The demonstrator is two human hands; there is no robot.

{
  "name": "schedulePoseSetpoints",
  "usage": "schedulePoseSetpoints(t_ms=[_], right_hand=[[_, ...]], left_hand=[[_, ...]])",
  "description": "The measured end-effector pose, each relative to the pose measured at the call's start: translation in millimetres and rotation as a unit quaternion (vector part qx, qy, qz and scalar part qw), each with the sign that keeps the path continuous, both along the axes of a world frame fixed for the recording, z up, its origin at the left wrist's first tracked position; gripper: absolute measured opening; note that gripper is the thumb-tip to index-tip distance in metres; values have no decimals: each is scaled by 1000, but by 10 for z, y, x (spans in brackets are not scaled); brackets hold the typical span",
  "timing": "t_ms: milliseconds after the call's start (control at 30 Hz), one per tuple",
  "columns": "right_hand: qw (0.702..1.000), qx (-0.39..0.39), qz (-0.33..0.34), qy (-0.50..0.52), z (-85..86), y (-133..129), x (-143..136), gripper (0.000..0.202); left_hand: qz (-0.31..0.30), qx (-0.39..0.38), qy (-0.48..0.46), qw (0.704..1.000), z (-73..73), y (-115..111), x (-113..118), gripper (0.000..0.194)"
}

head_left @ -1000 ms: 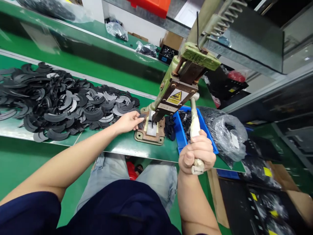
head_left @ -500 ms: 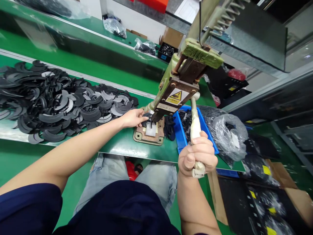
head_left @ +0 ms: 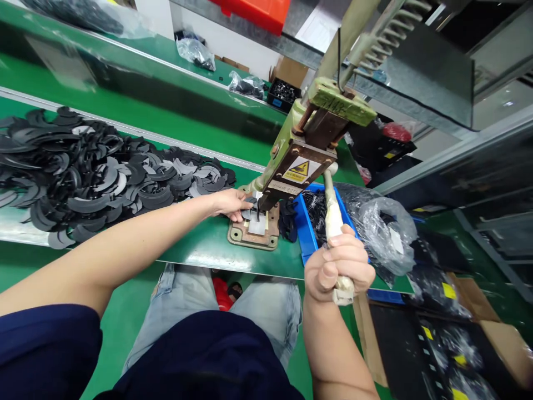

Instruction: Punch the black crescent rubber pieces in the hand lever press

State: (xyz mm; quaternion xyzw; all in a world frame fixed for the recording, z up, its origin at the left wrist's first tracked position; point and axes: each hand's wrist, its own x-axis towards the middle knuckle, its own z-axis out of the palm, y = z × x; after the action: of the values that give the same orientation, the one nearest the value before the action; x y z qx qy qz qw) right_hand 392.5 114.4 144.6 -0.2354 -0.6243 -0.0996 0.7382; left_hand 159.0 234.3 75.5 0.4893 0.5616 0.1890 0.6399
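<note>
A dark curved piece [head_left: 249, 204] is held between the closed fingers of the left hand [head_left: 231, 204], over the base plate [head_left: 255, 236] of a green hand press [head_left: 287, 141], at the left edge of its working area. The piece is partly hidden by the fingers. The wrapped lever [head_left: 333, 214] of the press is gripped by the right hand [head_left: 339, 266], its fingers curled around the lower end.

Close above the left fingers the press head [head_left: 300, 166] is slanted, marked with a yellow warning label [head_left: 302, 169]; the part of the base behind it is blocked from view. To the left, the green surface [head_left: 208, 244] is covered by a large heap of dark curved pieces [head_left: 100, 172]. Just right of the base, a small dark pile [head_left: 288, 219] is seen, and beside it a blue bin [head_left: 307, 236] filled with dark parts, partly covered by the lever and right hand. Farther right, a clear plastic bundle [head_left: 385, 233] is placed.
</note>
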Motion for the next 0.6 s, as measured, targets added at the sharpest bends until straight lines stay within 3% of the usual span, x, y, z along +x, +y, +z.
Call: schedulePoseSetpoints(t_ms=[100,233,300,367,433,533,600], right_hand=[[999,15,23,17,384,118,-5,17],[994,-37,104,5,1037,358,65,49],[992,-55,113,13,1120,430,135,53],[993,-68,81,45,921,434,194,47],[987,-136,60,54,500,367,205,38],[954,-277,114,-30,-216,159,84,23],[916,-357,161,-92,-560,-3,-60,26]], left_hand=[[0,-16,-16,1000,-4,-35,10,29],[37,13,-59,998,-14,-184,-6,39],[60,41,-84,994,16,-313,-57,44],[75,78,-105,989,83,-481,-139,48],[76,108,-119,984,185,-676,-223,52],[54,129,-125,982,358,-967,-274,56],[31,133,-119,983,449,-1133,-244,56]])
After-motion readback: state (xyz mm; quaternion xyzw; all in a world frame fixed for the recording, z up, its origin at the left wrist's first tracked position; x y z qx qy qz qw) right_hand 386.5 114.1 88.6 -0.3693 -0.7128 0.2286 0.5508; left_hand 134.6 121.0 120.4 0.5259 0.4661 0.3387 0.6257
